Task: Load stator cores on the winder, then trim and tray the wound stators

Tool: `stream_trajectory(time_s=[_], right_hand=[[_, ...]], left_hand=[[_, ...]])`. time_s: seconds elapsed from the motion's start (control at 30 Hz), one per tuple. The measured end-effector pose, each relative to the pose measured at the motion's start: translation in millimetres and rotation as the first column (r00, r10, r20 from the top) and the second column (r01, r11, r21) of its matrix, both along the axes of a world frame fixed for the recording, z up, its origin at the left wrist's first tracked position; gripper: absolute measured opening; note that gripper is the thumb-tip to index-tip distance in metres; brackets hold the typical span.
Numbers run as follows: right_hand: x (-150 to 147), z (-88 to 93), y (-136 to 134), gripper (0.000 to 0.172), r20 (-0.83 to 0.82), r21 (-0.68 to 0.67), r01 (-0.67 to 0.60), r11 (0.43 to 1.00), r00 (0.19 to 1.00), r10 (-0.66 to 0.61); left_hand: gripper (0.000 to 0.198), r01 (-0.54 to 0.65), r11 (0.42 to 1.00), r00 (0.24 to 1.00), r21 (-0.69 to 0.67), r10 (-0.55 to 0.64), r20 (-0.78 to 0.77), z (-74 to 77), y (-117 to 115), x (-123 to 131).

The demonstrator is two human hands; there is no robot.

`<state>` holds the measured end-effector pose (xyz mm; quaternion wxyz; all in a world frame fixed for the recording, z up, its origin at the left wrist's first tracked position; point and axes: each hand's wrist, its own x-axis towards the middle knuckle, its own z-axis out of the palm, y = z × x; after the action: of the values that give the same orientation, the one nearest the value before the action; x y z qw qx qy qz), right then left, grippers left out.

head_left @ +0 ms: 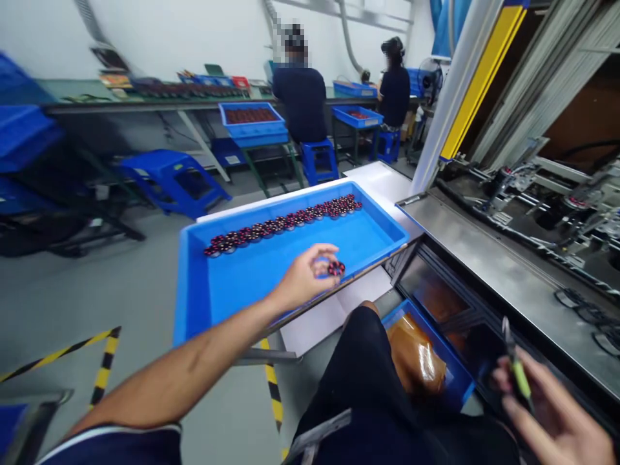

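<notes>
My left hand (305, 278) is closed on a small round wound part (336, 268), dark with pink-red segments, pinched between thumb and fingers. It is over the near right side of a shallow blue tray (194, 303). Inside that tray, a long band of similar round parts (276, 226) runs along the far wall. Low on the right, my right hand (557, 407) grips a pair of small pliers (517, 368) with yellow-green handles, jaws pointing up. Motion blur softens this hand, and the exact plier type is unclear.
A machine with a metal ledge (465, 239) stands on the right, with dark rings (588, 313) on it. Below is a blue bin (460, 381) holding amber plastic film (416, 355). Two people (299, 97) sit at the back bench. A blue stool (169, 174) stands left.
</notes>
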<state>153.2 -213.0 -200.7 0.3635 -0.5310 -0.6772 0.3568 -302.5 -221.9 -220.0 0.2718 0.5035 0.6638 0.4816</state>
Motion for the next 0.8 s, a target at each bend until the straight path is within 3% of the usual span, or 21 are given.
stream_trajectory(time_s=[0.03,0.1,0.2,0.3,0.43,0.53,0.67,0.8], right_hand=[[-4,10.0,36,0.062,0.167,0.151,-0.049,0.987,0.986,0.023],[-19,24.7,113,0.060,0.433,0.373,-0.132,0.918,0.900,-0.047],[-47,26.7,211,0.054,0.587,0.411,-0.184,0.893,0.802,-0.105],[-70,12.5,263,0.053,0.606,0.445,-0.192,0.875,0.784,-0.136],[-86,-5.9,278,0.053,0.613,0.482,-0.225,0.847,0.777,-0.142],[-88,-10.3,276,0.049,0.622,0.481,-0.246,0.841,0.772,-0.130],[-89,-10.8,274,0.045,0.630,0.461,-0.253,0.850,0.769,-0.113],[-93,-12.8,272,0.046,0.583,0.441,-0.228,0.868,0.808,-0.084]], left_hand=[[0.056,-0.075,0.997,0.994,-0.025,0.073,-0.086,-3.0,16,-24],[0.052,-0.174,0.984,0.968,-0.041,0.163,-0.191,-12.3,53,-64],[0.036,-0.263,0.963,0.925,-0.065,0.233,-0.299,-34.5,104,-98],[0.035,-0.306,0.949,0.900,-0.076,0.262,-0.348,-62.3,136,-110],[0.037,-0.372,0.927,0.866,-0.055,0.326,-0.380,-93.4,161,-116],[0.039,-0.431,0.902,0.834,-0.030,0.386,-0.393,-105.2,172,-120],[0.040,-0.492,0.870,0.796,-0.002,0.449,-0.406,-108.1,176,-120],[0.038,-0.512,0.857,0.745,0.049,0.472,-0.472,-96.7,172,-114]])
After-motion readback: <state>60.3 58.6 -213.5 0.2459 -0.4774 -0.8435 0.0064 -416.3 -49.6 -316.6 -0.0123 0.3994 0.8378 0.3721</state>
